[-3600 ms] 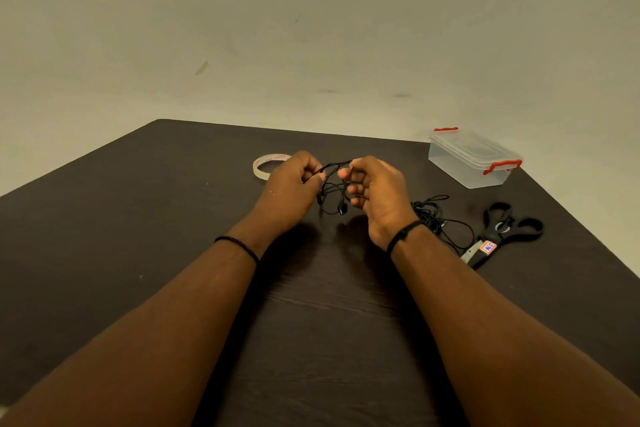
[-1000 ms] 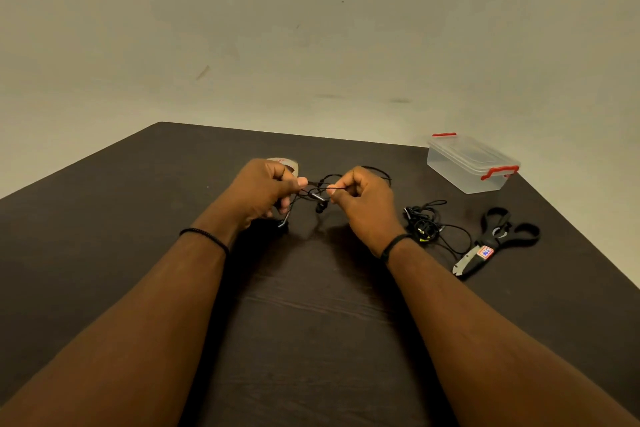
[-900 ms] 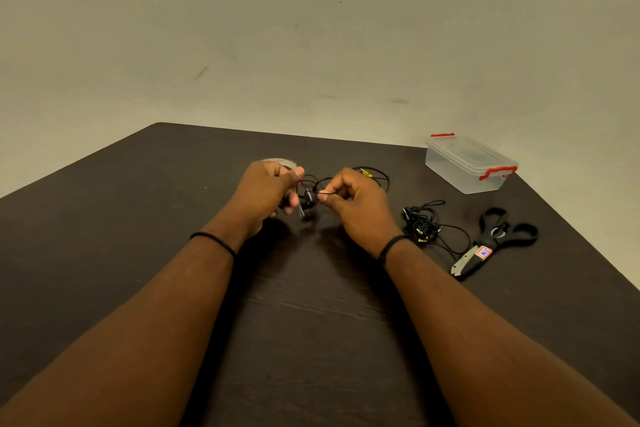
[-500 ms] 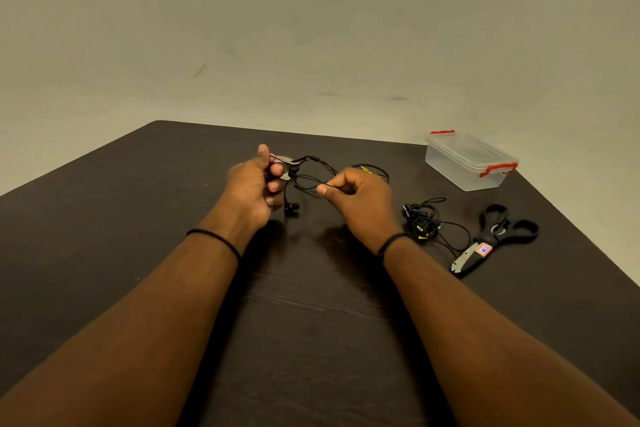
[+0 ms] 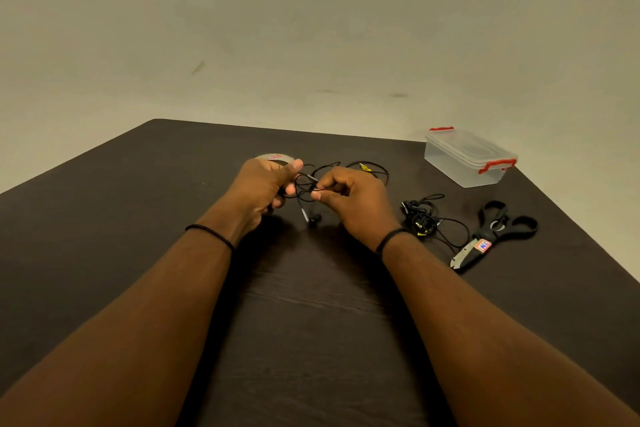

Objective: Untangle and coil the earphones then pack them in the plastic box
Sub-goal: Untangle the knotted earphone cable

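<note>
A dark tabletop (image 5: pixel 104 236) carries a clear plastic box (image 5: pixel 468 158), lid on, at its far right edge. Scissors (image 5: pixel 493 232) lie near a second cable bundle (image 5: pixel 422 218). At centre, the left hand (image 5: pixel 259 189) and right hand (image 5: pixel 353 199) each hold a narrow pinching grip on tangled earphones (image 5: pixel 306 187), one earbud (image 5: pixel 314 219) dangling beneath.

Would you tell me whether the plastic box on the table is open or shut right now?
Shut. The plastic box has its clear lid seated flat on top, with both red clips down at its ends.
</note>
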